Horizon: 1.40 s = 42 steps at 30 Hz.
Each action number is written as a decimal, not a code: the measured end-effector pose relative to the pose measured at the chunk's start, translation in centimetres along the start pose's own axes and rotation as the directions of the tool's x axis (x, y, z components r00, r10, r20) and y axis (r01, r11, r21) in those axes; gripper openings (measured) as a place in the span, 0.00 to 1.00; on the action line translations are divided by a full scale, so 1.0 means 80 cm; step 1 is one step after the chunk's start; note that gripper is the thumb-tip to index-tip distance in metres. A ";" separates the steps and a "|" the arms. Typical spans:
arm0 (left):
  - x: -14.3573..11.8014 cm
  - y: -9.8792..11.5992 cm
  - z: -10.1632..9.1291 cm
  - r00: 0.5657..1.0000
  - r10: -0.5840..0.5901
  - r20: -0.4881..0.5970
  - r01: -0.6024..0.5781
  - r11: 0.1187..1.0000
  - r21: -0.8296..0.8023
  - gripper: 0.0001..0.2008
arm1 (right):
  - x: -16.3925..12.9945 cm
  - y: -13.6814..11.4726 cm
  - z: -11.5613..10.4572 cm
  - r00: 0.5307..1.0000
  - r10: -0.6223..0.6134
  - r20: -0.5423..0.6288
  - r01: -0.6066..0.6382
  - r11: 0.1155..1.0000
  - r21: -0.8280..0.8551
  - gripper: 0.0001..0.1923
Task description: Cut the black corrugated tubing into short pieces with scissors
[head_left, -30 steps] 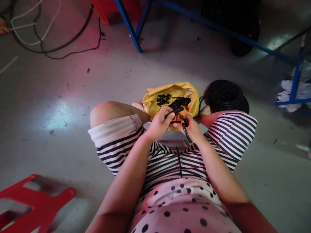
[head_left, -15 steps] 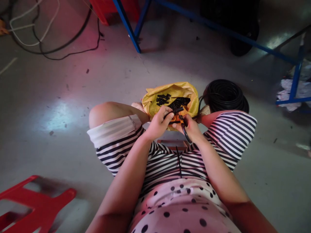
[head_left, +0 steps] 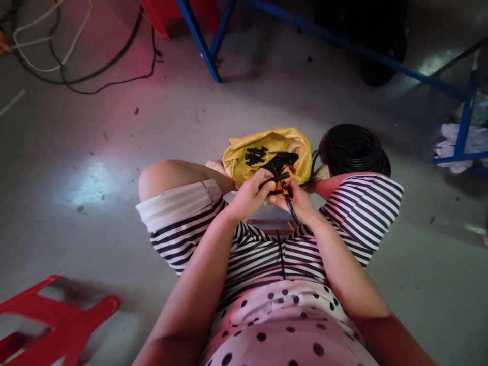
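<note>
My left hand [head_left: 249,194] is closed around a length of black ribbed tubing [head_left: 282,177], whose end sticks out to the right over a yellow bag [head_left: 238,145]. Closed in my right hand [head_left: 301,206] is a hand cutter [head_left: 285,189] with orange and black parts; its head sits just below the tubing. Fingers hide part of the tool, so I cannot tell whether its jaws touch the tubing. Inside the open bag, between my feet, lie several short black tube pieces [head_left: 256,155]. A coil of black tubing [head_left: 354,150] rests to the right of the bag.
A blue metal frame [head_left: 208,53] spans the far side, with a red plastic object [head_left: 158,15] behind its leg. Black and white cables [head_left: 76,76] lie at upper left. A red stool [head_left: 64,320] is at lower left. Crumpled plastic [head_left: 452,145] lies at far right.
The tubing end in my left hand has shifted slightly right and down. My right hand keeps its hold on the cutter in almost the same place.
</note>
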State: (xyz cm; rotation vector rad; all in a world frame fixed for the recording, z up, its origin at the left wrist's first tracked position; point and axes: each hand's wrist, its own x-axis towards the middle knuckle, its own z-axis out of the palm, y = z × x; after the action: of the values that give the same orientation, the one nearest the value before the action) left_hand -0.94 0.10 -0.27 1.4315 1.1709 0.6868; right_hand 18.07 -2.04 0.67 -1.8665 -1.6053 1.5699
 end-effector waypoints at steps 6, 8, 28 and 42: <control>0.000 0.002 -0.005 0.993 0.002 0.116 -0.005 1.000 0.027 0.05 | 0.003 0.005 -0.002 0.997 -0.029 0.069 0.030 0.999 -0.018 0.30; 0.000 -0.001 -0.008 0.991 0.010 0.136 -0.013 1.000 0.018 0.05 | 0.005 0.008 0.001 0.999 -0.030 0.026 0.031 0.999 -0.039 0.29; 0.004 -0.018 -0.002 0.997 -0.078 -0.023 0.072 0.979 -0.190 0.10 | 0.020 0.011 0.004 0.979 -0.011 -0.205 0.021 0.999 0.045 0.28; 0.006 -0.014 0.008 0.962 -0.036 0.272 0.070 0.991 -0.116 0.21 | 0.013 -0.005 -0.005 0.937 0.064 -0.343 0.137 0.837 0.530 0.19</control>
State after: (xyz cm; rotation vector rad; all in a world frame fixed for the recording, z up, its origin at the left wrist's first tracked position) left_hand -0.52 0.15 -1.53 1.3356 0.9338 0.5004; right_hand 17.98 -0.87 0.60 -1.6522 -0.9026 1.3833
